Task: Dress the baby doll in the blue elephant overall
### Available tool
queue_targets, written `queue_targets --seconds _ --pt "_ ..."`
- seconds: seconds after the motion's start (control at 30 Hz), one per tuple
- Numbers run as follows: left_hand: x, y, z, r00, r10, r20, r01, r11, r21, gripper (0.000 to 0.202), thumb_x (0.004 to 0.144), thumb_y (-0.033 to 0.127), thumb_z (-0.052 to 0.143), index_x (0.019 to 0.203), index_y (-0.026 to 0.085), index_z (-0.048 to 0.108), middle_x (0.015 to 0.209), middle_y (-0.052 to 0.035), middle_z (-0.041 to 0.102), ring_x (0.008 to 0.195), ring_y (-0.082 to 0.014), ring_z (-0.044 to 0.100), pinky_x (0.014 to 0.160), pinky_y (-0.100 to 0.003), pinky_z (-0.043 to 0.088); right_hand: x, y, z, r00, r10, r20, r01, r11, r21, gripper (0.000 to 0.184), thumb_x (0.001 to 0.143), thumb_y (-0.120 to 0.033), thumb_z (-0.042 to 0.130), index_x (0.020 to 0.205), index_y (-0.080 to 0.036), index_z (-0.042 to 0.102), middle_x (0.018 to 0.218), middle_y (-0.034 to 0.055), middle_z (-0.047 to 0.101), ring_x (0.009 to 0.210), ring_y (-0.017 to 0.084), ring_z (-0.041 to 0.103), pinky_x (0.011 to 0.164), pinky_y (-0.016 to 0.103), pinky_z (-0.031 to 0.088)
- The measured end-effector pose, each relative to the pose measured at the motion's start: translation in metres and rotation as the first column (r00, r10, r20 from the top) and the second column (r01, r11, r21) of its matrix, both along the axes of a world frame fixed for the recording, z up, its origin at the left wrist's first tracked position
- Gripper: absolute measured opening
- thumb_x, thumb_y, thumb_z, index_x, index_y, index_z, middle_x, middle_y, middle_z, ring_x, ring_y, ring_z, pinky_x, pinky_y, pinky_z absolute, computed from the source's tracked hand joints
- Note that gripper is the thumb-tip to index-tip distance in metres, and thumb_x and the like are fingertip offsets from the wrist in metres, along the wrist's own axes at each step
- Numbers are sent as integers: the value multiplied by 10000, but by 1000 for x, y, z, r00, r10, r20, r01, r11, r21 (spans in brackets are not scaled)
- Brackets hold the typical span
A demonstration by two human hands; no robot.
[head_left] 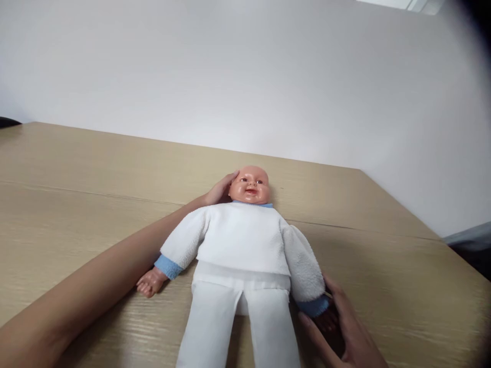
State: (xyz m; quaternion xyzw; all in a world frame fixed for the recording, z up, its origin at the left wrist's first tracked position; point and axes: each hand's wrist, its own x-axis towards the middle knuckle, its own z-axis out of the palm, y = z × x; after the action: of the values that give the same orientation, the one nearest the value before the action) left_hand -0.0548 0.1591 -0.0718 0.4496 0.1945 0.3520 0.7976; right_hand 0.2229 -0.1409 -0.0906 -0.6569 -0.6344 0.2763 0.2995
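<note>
In the head view, we have the doll (243, 243) face up on the table (95, 220), its head towards the wall (230, 76) and its legs running out of sight below. Our left hand (220, 190) lies against the side of its head (251, 189), thumb along the temple; the other fingers are hidden, so we cannot tell how they sit. Our right hand (347, 324) straddles the blue cuff (315, 307) on the far sleeve, thumb and fingers apart on either side; whether they press, we cannot tell. To steady the doll well, we judge, we should cup the head with a flat, gentle palm, clear of the eyes, and take the cuff lightly, since the soft sleeve may twist or slip under a pinch.
</note>
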Motion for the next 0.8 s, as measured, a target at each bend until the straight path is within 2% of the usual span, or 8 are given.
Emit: queue_targets --seconds 0.2,0.63,0.8 --pt "-1 1 -2 1000 4 -27 -5 1000 -31 669 993 638 594 1403 118 690 1326 -157 778 1356 -394 658 1260 -532 400 -1 2 1 999 28 -28 -28 1000 7 615 1017 -489 616 1560 -268 427 1483 153 659 1269 327 721 1060 435 626" --pt "0 3 -1 995 68 -78 -67 998 5 638 940 646 664 1306 130 742 1245 -147 810 1291 -394 695 1221 -514 435 -5 5 6 999 43 0 -43 995 85 587 983 -515 655 1494 -262 518 1391 150 713 1206 355 742 999 459 656" --pt "-4 -5 7 982 1 -187 2 1000 13 695 920 756 607 1242 162 768 1253 -153 804 1282 -405 697 1177 -514 475 -11 4 11 997 23 -77 -19 999 50 602 973 -540 659 1489 -270 508 1387 152 707 1196 349 740 981 459 663"
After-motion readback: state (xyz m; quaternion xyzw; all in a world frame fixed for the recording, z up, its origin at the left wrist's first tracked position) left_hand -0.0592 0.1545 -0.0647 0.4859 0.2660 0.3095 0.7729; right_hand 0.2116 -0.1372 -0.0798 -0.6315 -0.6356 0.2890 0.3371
